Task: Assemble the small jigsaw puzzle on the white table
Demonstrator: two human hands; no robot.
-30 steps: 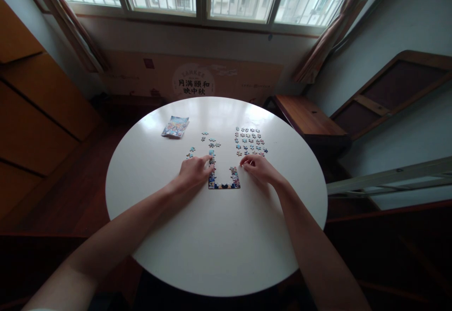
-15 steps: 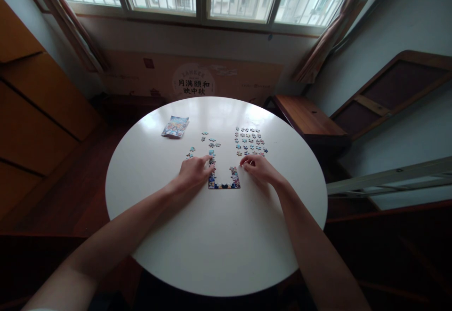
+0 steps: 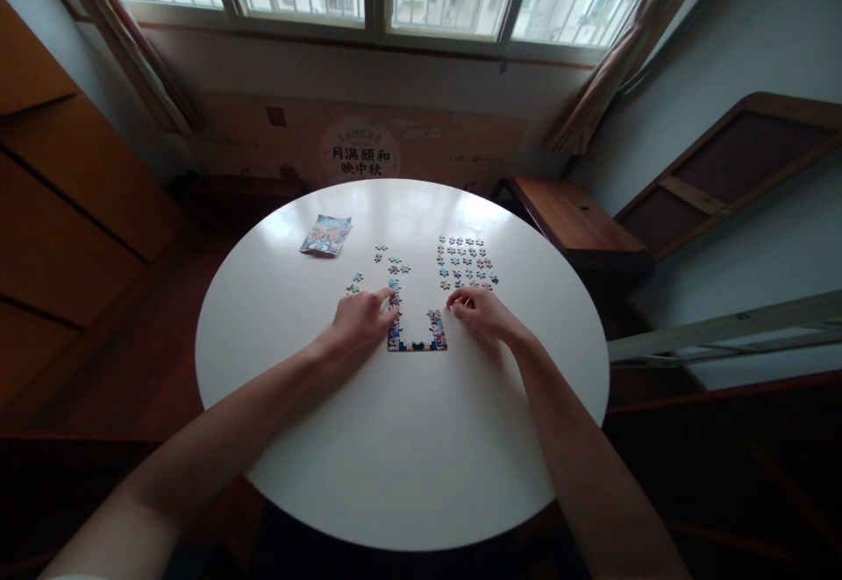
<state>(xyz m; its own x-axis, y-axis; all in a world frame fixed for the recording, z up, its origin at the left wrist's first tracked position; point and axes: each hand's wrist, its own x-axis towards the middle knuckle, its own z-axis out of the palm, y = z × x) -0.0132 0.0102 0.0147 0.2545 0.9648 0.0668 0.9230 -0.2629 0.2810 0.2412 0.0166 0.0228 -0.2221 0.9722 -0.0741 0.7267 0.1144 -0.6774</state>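
Observation:
A partly joined jigsaw puzzle (image 3: 417,346) lies on the white table, forming a U with a long left side and a shorter right side. My left hand (image 3: 360,313) is at its left side, with index finger and thumb on the pieces there and the other fingers curled under. Just right of the short side is my right hand (image 3: 481,310), its fingers bent inward towards the thumb; whether a piece is between them is too small to tell. Loose jigsaw pieces (image 3: 467,261) lie in rows beyond my right hand. More scattered pieces (image 3: 395,261) lie past the left side.
The round white table (image 3: 408,457) stands below a barred window. A colourful picture packet (image 3: 326,236) lies at its far left. Beyond the right edge are a wooden desk (image 3: 572,216) and a pale metal rail (image 3: 730,330).

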